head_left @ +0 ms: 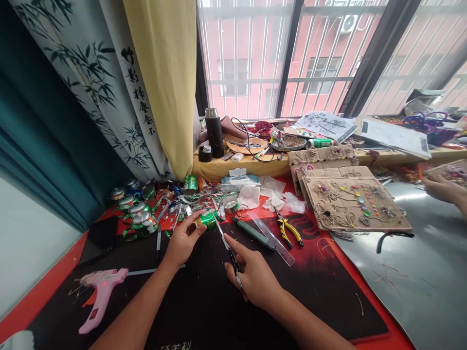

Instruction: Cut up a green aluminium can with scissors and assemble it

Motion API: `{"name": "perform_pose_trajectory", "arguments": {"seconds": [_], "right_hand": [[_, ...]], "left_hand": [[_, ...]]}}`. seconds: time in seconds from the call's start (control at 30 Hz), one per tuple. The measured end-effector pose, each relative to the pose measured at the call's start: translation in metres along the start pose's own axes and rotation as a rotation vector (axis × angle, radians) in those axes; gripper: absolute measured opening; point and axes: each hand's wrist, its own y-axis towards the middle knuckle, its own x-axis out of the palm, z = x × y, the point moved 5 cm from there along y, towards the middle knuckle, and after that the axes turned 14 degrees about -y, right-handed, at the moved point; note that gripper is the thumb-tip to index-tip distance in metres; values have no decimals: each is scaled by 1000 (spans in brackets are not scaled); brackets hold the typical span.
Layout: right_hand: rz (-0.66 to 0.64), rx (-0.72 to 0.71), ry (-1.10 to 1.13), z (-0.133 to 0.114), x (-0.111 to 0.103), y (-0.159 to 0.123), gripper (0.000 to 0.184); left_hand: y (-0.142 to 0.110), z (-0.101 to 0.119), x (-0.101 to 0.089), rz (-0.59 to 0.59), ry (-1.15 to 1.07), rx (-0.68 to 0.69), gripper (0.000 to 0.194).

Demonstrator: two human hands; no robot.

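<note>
My left hand [185, 239] is closed around a green piece of cut drink can [207, 220], held above the dark mat. In my right hand [251, 272] is a pair of scissors [230, 250], with its blades reaching up to the right side of the can piece. Whether the blades are apart cannot be made out. Just beyond both hands lies a heap of shiny cut metal strips [186, 201]. To the right of the can piece are a green box cutter [253, 233], a clear ruler [272, 238] and yellow-handled pliers [288, 231].
A pink glue gun [100, 296] lies at the left, near a black phone [98, 238] and several cut can tops [140, 214]. Decorated cardboard panels [350, 199] lean at the right. Another person's hand [445, 187] holds a panel there. A black thermos [214, 133] stands on the sill.
</note>
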Motion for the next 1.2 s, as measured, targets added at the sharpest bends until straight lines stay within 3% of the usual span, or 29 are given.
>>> {"name": "perform_pose_trajectory", "arguments": {"seconds": [0.37,0.63,0.8,1.2], "right_hand": [[-39,1,41,-4,0,-1,71],[-7,-45,10,-5,-2,0,72],[27,-69,-33,-3,-2,1,71],[36,-54,-74,1,1,2,72]], "left_hand": [[0,-3,-2,10,6,18,61],[-2,-5,-2,63,-112,-21,71],[-1,-9,-5,73,-50,-71,74],[-2,-1,-6,52,123,13,71]]}}
